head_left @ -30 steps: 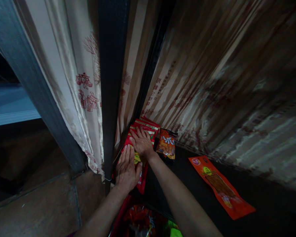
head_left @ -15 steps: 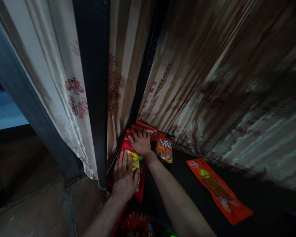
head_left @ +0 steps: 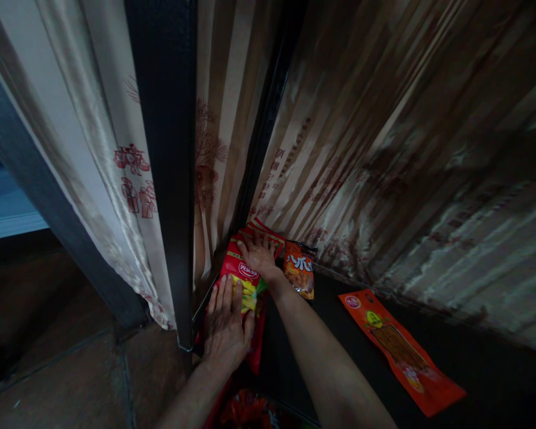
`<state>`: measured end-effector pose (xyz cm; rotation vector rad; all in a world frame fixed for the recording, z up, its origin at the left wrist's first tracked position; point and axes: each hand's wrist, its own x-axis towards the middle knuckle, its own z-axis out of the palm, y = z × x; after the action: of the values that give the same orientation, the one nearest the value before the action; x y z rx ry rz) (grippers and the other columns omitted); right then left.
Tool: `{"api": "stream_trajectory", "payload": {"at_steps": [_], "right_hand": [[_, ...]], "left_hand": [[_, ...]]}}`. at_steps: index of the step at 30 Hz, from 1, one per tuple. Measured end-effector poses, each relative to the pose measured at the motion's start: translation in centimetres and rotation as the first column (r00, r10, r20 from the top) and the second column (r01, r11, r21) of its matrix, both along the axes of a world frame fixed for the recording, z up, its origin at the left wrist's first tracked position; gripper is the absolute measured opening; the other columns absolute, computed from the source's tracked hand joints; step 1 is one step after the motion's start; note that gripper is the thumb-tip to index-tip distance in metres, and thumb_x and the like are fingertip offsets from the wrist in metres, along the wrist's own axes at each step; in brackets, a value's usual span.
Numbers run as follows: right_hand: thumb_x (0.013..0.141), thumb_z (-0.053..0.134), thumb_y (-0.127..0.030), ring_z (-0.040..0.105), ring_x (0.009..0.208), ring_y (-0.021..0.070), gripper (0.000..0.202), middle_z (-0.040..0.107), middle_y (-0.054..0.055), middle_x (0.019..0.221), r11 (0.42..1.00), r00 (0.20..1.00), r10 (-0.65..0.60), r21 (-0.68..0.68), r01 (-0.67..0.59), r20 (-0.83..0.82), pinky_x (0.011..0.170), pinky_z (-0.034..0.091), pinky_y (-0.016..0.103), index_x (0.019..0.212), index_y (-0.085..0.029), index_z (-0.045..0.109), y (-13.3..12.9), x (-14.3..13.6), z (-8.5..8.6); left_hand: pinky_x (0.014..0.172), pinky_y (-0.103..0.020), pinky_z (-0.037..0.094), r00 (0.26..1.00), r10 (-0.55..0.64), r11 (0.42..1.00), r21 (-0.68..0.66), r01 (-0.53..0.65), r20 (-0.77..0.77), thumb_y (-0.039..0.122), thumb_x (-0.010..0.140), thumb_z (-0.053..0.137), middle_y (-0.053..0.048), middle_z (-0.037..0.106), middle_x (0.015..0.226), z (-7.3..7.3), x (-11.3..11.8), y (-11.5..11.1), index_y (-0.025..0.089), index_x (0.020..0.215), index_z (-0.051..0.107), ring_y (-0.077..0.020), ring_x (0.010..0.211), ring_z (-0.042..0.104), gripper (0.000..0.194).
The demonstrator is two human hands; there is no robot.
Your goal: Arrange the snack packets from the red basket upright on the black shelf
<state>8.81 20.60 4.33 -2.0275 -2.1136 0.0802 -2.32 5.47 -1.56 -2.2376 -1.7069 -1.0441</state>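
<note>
A red snack bag (head_left: 245, 271) with yellow pictures on its front lies in the corner of the black shelf. My left hand (head_left: 227, 325) rests flat on its lower part, fingers stretched out. Farther up the same bag, my right hand (head_left: 259, 256) lies with its fingers spread on the red top section. More red packaging shows beneath and beside the bag, partly hidden by my hands. Just right of my right hand is a small orange snack bag (head_left: 300, 271), apart from my fingers. A long flat orange-red packet (head_left: 399, 348) with a clear window lies farther right.
A dark metal post (head_left: 172, 179) stands close to my left hand. Printed, pleated curtains (head_left: 339, 179) hang behind and to the left of the black shelf (head_left: 339, 322). Several dark red packages (head_left: 250, 411) sit at the bottom edge. Tiled floor (head_left: 71, 369) lies at left.
My right hand has slid slightly up the red bag, and more of its label shows between my hands. My left hand stays nearly in place. The view has shifted a little.
</note>
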Motion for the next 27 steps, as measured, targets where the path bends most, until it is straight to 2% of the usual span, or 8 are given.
{"api": "stream_trajectory", "payload": {"at_steps": [2, 5, 7, 9, 12, 17, 23, 27], "right_hand": [[0.094, 0.018, -0.055, 0.016, 0.142, 0.0346, 0.059, 0.031, 0.011, 0.152, 0.999, 0.999, 0.031, 0.025, -0.030, -0.009, 0.109, 0.011, 0.058, 0.143, -0.027, 0.035, -0.3, 0.2, 0.3], [0.096, 0.021, -0.046, 0.013, 0.143, 0.0295, 0.052, 0.029, 0.010, 0.153, 0.983, 0.997, 0.080, 0.166, -0.078, -0.006, 0.112, 0.012, 0.053, 0.142, -0.026, 0.038, -1.2, 0.6, 0.7], [0.097, 0.022, -0.042, 0.012, 0.144, 0.0276, 0.051, 0.026, 0.010, 0.154, 0.952, 0.998, 0.025, 0.306, -0.006, -0.060, 0.112, 0.013, 0.052, 0.142, -0.024, 0.039, -1.8, 1.0, 0.6], [0.097, 0.019, -0.042, 0.012, 0.144, 0.0279, 0.054, 0.025, 0.012, 0.154, 0.899, 0.973, -0.092, 0.404, 0.172, -0.210, 0.112, 0.015, 0.052, 0.143, -0.020, 0.036, -1.9, 1.7, 0.1], [0.095, 0.014, -0.045, 0.019, 0.142, 0.0285, 0.062, 0.033, 0.017, 0.150, 0.870, 0.879, -0.193, 0.339, 0.359, -0.436, 0.112, 0.019, 0.049, 0.142, -0.009, 0.036, -1.6, 3.0, -1.0], [0.094, 0.021, -0.046, 0.018, 0.143, 0.0271, 0.059, 0.044, 0.011, 0.143, 0.955, 0.876, -0.056, 0.229, 0.186, -0.479, 0.115, 0.018, 0.047, 0.136, -0.013, 0.046, -0.8, 4.6, -2.7], [0.090, 0.036, -0.040, 0.024, 0.141, 0.0286, 0.053, 0.029, 0.012, 0.151, 0.950, 0.858, -0.106, 0.203, 0.236, -0.502, 0.115, 0.022, 0.043, 0.135, -0.013, 0.047, -0.4, 4.7, -3.2], [0.090, 0.036, -0.037, 0.024, 0.141, 0.0276, 0.052, 0.035, 0.013, 0.148, 0.954, 0.877, -0.097, 0.208, 0.217, -0.470, 0.114, 0.022, 0.043, 0.135, -0.014, 0.047, 0.0, 4.9, -3.0]], "left_hand": [[0.110, -0.046, 0.034, 1.000, 0.005, 1.000, 0.007, -0.005, 0.008, 0.028, 0.087, 0.046, -0.016, 0.042, 0.144, 0.1, 0.1, 0.0, 0.011, 0.136, 0.042, -0.0274, 0.137, 0.034, 0.052], [0.108, -0.046, 0.037, 1.000, 0.004, 1.000, 0.014, -0.004, 0.002, 0.028, 0.086, 0.047, -0.017, 0.042, 0.144, 0.0, 0.1, 0.0, 0.011, 0.136, 0.042, -0.0274, 0.137, 0.033, 0.052], [0.109, -0.046, 0.036, 1.000, 0.000, 1.000, 0.015, 0.000, -0.005, 0.029, 0.086, 0.048, -0.018, 0.041, 0.144, -0.2, 0.1, 0.0, 0.009, 0.136, 0.041, -0.0279, 0.138, 0.032, 0.054], [0.109, -0.046, 0.036, 1.000, 0.007, 1.000, 0.016, -0.007, -0.015, 0.029, 0.086, 0.048, -0.019, 0.041, 0.144, -0.2, 0.1, 0.0, 0.008, 0.136, 0.041, -0.0283, 0.138, 0.031, 0.055], [0.108, -0.045, 0.037, 0.999, 0.025, 1.000, 0.018, -0.024, -0.040, 0.027, 0.087, 0.047, -0.019, 0.043, 0.143, -0.2, 0.1, 0.0, 0.008, 0.137, 0.040, -0.0280, 0.137, 0.034, 0.054], [0.107, -0.044, 0.038, 1.000, 0.016, 1.000, 0.003, -0.015, -0.025, 0.030, 0.087, 0.048, -0.016, 0.042, 0.144, 0.0, 0.1, -0.1, 0.013, 0.138, 0.041, -0.0277, 0.135, 0.035, 0.054], [0.109, -0.043, 0.036, 1.000, 0.005, 1.000, -0.016, -0.005, 0.007, 0.034, 0.088, 0.048, -0.015, 0.040, 0.145, -0.2, 0.0, -0.1, 0.014, 0.137, 0.043, -0.0268, 0.136, 0.035, 0.053], [0.109, -0.044, 0.035, 1.000, -0.010, 1.000, -0.029, 0.011, 0.018, 0.035, 0.088, 0.048, -0.016, 0.039, 0.146, -0.2, -0.1, 0.0, 0.014, 0.139, 0.041, -0.0273, 0.137, 0.033, 0.055]]}}
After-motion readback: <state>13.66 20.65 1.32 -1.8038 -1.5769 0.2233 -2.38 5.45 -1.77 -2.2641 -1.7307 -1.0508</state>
